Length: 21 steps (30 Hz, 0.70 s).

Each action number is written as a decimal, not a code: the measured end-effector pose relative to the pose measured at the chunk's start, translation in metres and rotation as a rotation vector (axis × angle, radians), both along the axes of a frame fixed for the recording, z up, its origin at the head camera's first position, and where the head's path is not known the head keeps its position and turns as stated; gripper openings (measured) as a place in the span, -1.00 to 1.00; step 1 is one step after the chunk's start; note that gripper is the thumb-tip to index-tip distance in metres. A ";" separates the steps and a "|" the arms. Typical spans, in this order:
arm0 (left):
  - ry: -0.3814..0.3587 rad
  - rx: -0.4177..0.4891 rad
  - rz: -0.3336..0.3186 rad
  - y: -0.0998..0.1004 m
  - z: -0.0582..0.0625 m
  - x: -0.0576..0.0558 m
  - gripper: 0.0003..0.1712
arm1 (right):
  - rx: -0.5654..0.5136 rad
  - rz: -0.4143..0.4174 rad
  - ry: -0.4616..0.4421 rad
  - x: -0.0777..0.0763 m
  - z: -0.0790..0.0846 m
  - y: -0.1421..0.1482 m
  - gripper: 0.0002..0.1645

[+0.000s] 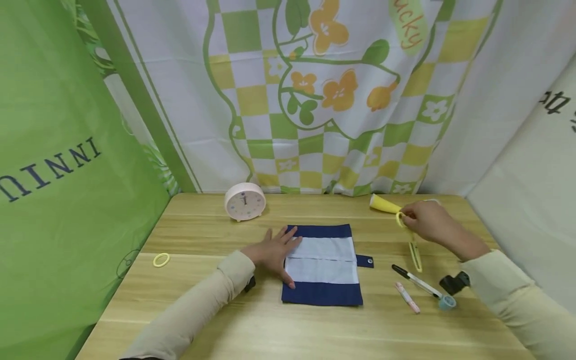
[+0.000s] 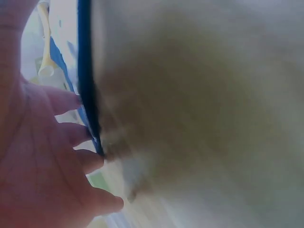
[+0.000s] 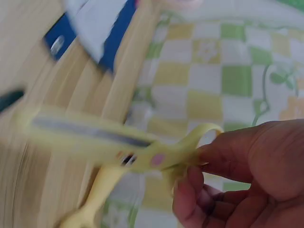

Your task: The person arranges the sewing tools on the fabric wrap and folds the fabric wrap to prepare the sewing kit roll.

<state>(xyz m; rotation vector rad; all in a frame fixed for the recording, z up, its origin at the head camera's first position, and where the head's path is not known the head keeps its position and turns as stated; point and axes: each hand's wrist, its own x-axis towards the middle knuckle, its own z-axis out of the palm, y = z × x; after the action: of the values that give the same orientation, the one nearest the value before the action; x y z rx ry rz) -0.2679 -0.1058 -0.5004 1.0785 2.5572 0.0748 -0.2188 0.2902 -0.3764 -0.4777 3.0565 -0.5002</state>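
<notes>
My left hand (image 1: 273, 251) rests with spread fingers on the left edge of an opened-out fabric case (image 1: 321, 272). The case lies flat, navy along its two long bands and pale in the middle, with a snap tab (image 1: 365, 261) at its right. In the left wrist view, the fingers (image 2: 66, 133) touch the navy edge. My right hand (image 1: 427, 220) pinches yellow scissors (image 1: 415, 256) by the handle, blades pointing down. In the right wrist view the scissors (image 3: 95, 135) show a small printed face, and thumb and fingers close on the handle end.
A pink clock (image 1: 245, 202) stands at the back, with a yellow ring (image 1: 161, 259) at the left. Behind the right hand lies a yellow tapered object (image 1: 384, 204). A black-capped pen (image 1: 418, 283), a pink-and-white stick (image 1: 407, 298) and a blue tape roll (image 1: 447, 302) lie at the right.
</notes>
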 end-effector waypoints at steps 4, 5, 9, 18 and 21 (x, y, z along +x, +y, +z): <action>0.022 0.006 -0.007 -0.004 -0.006 0.007 0.56 | -0.130 0.033 -0.093 0.001 0.005 -0.031 -0.72; 0.026 0.007 -0.012 -0.005 -0.006 0.011 0.56 | -0.147 0.042 -0.097 0.001 0.005 -0.038 -0.73; 0.032 -0.009 -0.036 -0.011 -0.006 0.029 0.58 | -0.133 0.093 0.029 0.005 0.008 -0.059 -0.80; 0.022 0.043 -0.020 -0.028 -0.005 0.049 0.57 | -0.240 0.140 -0.047 -0.006 0.013 -0.088 -0.76; 0.018 0.054 -0.016 -0.032 -0.006 0.047 0.59 | -0.328 0.129 -0.149 -0.016 0.001 -0.102 -0.75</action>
<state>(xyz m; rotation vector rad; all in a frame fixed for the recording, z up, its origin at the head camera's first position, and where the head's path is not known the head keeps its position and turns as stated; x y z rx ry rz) -0.2206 -0.1379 -0.5061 1.1239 2.5759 0.1307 -0.2350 0.1885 -0.3755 -0.6082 2.7873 -0.9875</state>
